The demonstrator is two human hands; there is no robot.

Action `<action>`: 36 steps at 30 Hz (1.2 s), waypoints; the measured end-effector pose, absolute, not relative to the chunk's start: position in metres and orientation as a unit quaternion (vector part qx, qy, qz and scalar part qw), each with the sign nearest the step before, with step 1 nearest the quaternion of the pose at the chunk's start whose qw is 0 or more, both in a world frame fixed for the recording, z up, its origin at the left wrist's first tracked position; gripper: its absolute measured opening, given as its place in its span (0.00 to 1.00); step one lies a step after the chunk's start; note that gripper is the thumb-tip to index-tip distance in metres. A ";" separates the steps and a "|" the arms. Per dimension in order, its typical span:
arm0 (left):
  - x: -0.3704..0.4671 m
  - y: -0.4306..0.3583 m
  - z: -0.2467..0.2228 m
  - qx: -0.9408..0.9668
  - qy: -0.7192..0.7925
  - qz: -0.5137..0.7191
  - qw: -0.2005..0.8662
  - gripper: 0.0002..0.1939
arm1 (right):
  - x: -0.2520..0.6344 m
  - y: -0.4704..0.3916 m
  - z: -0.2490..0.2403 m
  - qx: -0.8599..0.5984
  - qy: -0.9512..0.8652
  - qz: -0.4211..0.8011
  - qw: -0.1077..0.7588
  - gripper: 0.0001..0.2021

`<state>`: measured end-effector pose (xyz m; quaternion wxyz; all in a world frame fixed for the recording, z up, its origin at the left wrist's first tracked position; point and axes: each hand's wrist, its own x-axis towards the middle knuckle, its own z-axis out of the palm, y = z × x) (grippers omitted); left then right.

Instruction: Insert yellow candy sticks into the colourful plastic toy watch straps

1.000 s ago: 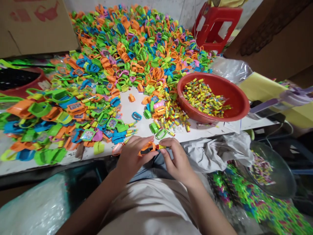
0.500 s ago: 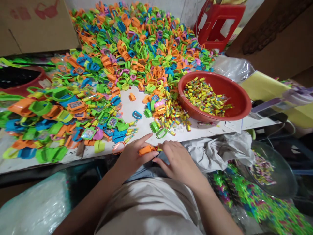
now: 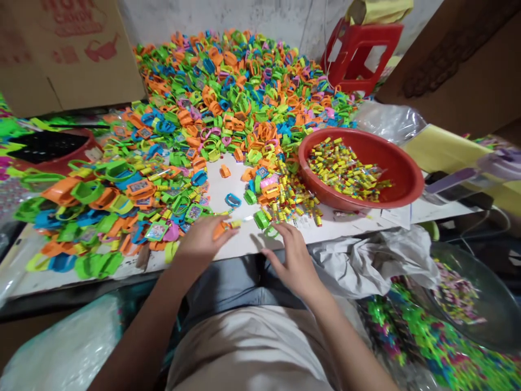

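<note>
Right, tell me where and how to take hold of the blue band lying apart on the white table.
Pinch the near rim of the blue band, one fingertip inside: it looks like an open loop. Come down from above, I'd say: nothing lies on it, while a green toy sits close on its right and the left hand is in front.

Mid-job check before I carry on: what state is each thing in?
Left hand: gripping
Orange watch: held in left hand
Right hand: open, at a green watch, contact unclear
Red basin: upright, partly filled with candies
Red stool: upright
White cloth: crumpled
Clear bowl: partly filled
</note>
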<state>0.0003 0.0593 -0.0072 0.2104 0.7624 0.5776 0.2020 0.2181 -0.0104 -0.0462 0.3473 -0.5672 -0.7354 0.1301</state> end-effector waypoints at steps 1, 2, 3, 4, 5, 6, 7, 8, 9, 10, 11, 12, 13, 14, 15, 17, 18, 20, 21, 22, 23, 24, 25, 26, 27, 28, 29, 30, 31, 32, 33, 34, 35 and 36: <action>-0.005 0.069 -0.006 0.766 0.593 0.198 0.149 0.21 | 0.220 -0.008 -0.049 -0.571 -0.723 0.136 0.365 0.23; -0.009 0.078 -0.005 0.769 0.603 0.188 0.097 0.22 | 0.221 -0.006 -0.051 -0.569 -0.718 0.144 0.373 0.22; -0.013 0.086 -0.004 0.768 0.614 0.174 0.051 0.23 | 0.221 -0.005 -0.054 -0.566 -0.718 0.151 0.375 0.20; -0.015 0.092 -0.004 0.763 0.627 0.157 0.013 0.24 | 0.221 -0.004 -0.057 -0.562 -0.721 0.157 0.374 0.19; -0.016 0.096 -0.005 0.757 0.639 0.136 -0.019 0.25 | 0.220 -0.003 -0.060 -0.558 -0.726 0.162 0.369 0.17; -0.015 0.099 -0.006 0.750 0.650 0.116 -0.046 0.26 | 0.218 -0.001 -0.063 -0.555 -0.730 0.166 0.363 0.15; -0.013 0.100 -0.007 0.747 0.654 0.102 -0.066 0.26 | 0.217 0.001 -0.066 -0.552 -0.736 0.170 0.353 0.13; -0.010 0.100 -0.009 0.751 0.648 0.094 -0.080 0.25 | 0.215 0.004 -0.067 -0.550 -0.743 0.172 0.340 0.12; -0.007 0.099 -0.012 0.766 0.631 0.086 -0.087 0.24 | 0.213 0.009 -0.068 -0.548 -0.752 0.171 0.323 0.11; -0.003 0.098 -0.014 0.789 0.603 0.079 -0.085 0.22 | 0.211 0.016 -0.068 -0.547 -0.762 0.165 0.304 0.10; 0.001 0.097 -0.017 0.815 0.570 0.066 -0.077 0.19 | 0.208 0.024 -0.066 -0.546 -0.773 0.157 0.283 0.11; 0.005 0.097 -0.020 0.838 0.540 0.047 -0.067 0.17 | 0.204 0.034 -0.063 -0.547 -0.782 0.145 0.261 0.12; 0.008 0.098 -0.022 0.852 0.519 0.022 -0.057 0.16 | 0.200 0.045 -0.060 -0.548 -0.791 0.131 0.239 0.13; 0.010 0.100 -0.024 0.857 0.513 -0.003 -0.051 0.15 | 0.195 0.058 -0.056 -0.549 -0.799 0.115 0.218 0.14; 0.012 0.102 -0.026 0.853 0.519 -0.023 -0.050 0.15 | 0.189 0.070 -0.053 -0.551 -0.806 0.096 0.195 0.15; 0.014 0.108 -0.027 0.837 0.543 -0.042 -0.058 0.16 | 0.177 0.094 -0.048 -0.550 -0.821 0.059 0.142 0.17; 0.014 0.110 -0.027 0.829 0.553 -0.044 -0.063 0.17 | 0.170 0.104 -0.047 -0.548 -0.827 0.046 0.118 0.17; 0.014 0.111 -0.026 0.819 0.568 -0.032 -0.074 0.19 | 0.159 0.119 -0.048 -0.543 -0.834 0.035 0.094 0.16; 0.013 0.109 -0.025 0.814 0.574 -0.017 -0.082 0.20 | 0.155 0.124 -0.049 -0.542 -0.835 0.033 0.091 0.15; 0.011 0.105 -0.025 0.813 0.576 0.003 -0.088 0.21 | 0.153 0.127 -0.050 -0.541 -0.835 0.032 0.092 0.14; 0.010 0.099 -0.024 0.816 0.570 0.023 -0.091 0.22 | 0.152 0.128 -0.050 -0.542 -0.834 0.029 0.094 0.13; 0.007 0.091 -0.025 0.824 0.558 0.040 -0.087 0.23 | 0.153 0.127 -0.050 -0.544 -0.833 0.026 0.098 0.13; 0.005 0.083 -0.026 0.836 0.541 0.048 -0.076 0.24 | 0.155 0.126 -0.049 -0.547 -0.830 0.023 0.104 0.14; 0.003 0.074 -0.028 0.851 0.521 0.042 -0.058 0.25 | 0.158 0.123 -0.047 -0.550 -0.828 0.020 0.110 0.14; 0.001 0.067 -0.031 0.863 0.503 0.027 -0.038 0.25 | 0.162 0.119 -0.044 -0.554 -0.824 0.017 0.119 0.15; -0.001 0.061 -0.035 0.871 0.491 0.007 -0.021 0.26 | 0.167 0.115 -0.041 -0.559 -0.818 0.015 0.133 0.16; -0.002 0.057 -0.038 0.873 0.487 -0.014 -0.011 0.26 | 0.173 0.109 -0.039 -0.562 -0.813 0.014 0.153 0.16; -0.001 0.056 -0.042 0.872 0.488 -0.032 -0.008 0.26 | 0.179 0.104 -0.036 -0.563 -0.807 0.016 0.178 0.16; 0.000 0.056 -0.045 0.868 0.494 -0.046 -0.011 0.26 | 0.185 0.098 -0.035 -0.563 -0.801 0.019 0.205 0.15; 0.002 0.059 -0.047 0.864 0.501 -0.055 -0.017 0.25 | 0.191 0.091 -0.034 -0.561 -0.795 0.024 0.229 0.15; 0.004 0.063 -0.048 0.859 0.507 -0.060 -0.026 0.25 | 0.197 0.083 -0.034 -0.559 -0.789 0.030 0.251 0.14; 0.008 0.068 -0.049 0.857 0.510 -0.062 -0.037 0.25 | 0.203 0.076 -0.035 -0.559 -0.784 0.037 0.268 0.13; 0.011 0.074 -0.048 0.858 0.508 -0.062 -0.049 0.24 | 0.208 0.068 -0.037 -0.558 -0.778 0.044 0.285 0.11; 0.014 0.081 -0.048 0.862 0.500 -0.061 -0.061 0.24 | 0.213 0.060 -0.040 -0.556 -0.772 0.053 0.303 0.10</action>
